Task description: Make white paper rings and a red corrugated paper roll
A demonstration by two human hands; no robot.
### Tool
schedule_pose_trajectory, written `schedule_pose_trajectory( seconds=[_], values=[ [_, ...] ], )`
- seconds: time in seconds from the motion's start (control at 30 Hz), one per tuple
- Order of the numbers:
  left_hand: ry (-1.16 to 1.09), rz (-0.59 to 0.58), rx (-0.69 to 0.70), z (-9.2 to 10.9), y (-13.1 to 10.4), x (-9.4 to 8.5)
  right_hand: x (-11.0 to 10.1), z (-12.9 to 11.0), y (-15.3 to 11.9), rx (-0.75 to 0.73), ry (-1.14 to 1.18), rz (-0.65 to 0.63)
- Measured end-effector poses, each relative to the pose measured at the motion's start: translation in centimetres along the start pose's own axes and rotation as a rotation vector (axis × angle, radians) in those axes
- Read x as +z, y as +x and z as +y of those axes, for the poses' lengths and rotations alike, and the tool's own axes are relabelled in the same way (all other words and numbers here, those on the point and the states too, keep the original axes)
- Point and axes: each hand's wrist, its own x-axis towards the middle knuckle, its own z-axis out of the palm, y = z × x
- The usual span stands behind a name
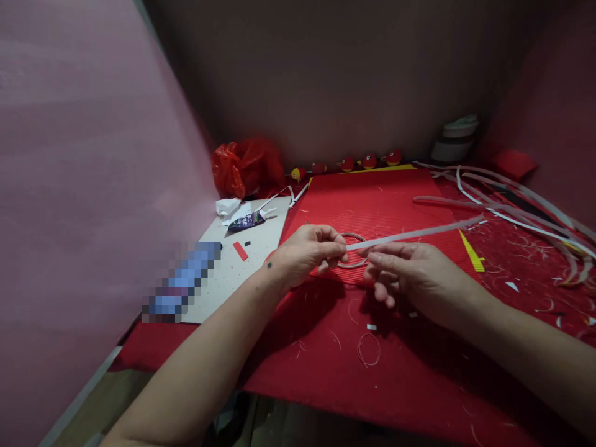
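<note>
A narrow whitish strip, seemingly paper (419, 233), stretches across the middle, its free end pointing right. Its near end is pinched between the thumb and index finger of my left hand (321, 251). My right hand (405, 270) has its thumb and index finger together at the strip's lower edge, close to the left fingertips; the other fingers curl loosely. Behind the fingers, a pale ring of coiled strip (352, 266) lies partly hidden on a red corrugated sheet (372, 198).
On the left, a grey board (209, 298) carries a glue tube (246, 221), crumpled tissue and small scraps. A red plastic bag (246, 166) and several small red bird figures (369, 161) line the back. Long pale strips (516, 214) and paper scraps spread over the red cloth (400, 385) at right.
</note>
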Motion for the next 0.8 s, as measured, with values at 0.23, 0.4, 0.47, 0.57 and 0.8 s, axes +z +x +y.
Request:
schedule_pose_trajectory(
  seconds=[0.23, 0.4, 0.47, 0.57, 0.8],
  values=[
    [0.173, -0.054, -0.03, 1.0, -0.7, 1.1, -0.6, 0.5, 0.9, -0.109, 0.138, 0.089],
    [0.67, 0.215, 0.117, 2.9, -2.2, -2.5, -0.9, 0.6, 1.0, -0.111, 0.152, 0.121],
    [1.012, 0.31, 0.055, 2.8, -3.2, -3.7, -1.1, 0.6, 1.0, -0.102, 0.159, 0.116],
    [1.357, 0.295, -0.154, 1.2, -4.3, -4.2, -1.3, 0.5, 0.9, -0.11, 0.174, 0.117],
    [1.266, 0.33, -0.283, -3.1, -4.2, -5.4, -1.2, 0.0, 0.5, -0.138, 0.218, 0.114]
  ],
)
